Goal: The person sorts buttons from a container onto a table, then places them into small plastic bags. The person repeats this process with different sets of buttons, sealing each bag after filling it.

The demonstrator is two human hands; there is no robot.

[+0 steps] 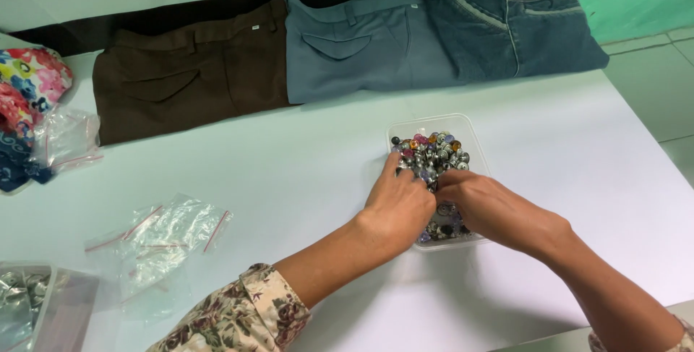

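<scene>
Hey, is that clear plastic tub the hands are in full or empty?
Nearly full. The clear tub holds a heap of mixed metal and coloured buttons reaching about its rim, with the left hand and right hand digging in.

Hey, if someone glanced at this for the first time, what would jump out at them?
Both hands, left hand and right hand, dig into a clear plastic tub heaped with mixed metal and coloured buttons at the middle of the white table. Behind it lie three folded trousers side by side: brown, grey-blue and denim.

Beige floral sleeve (246, 316) pushed up; no rings, bare forearms.
</scene>
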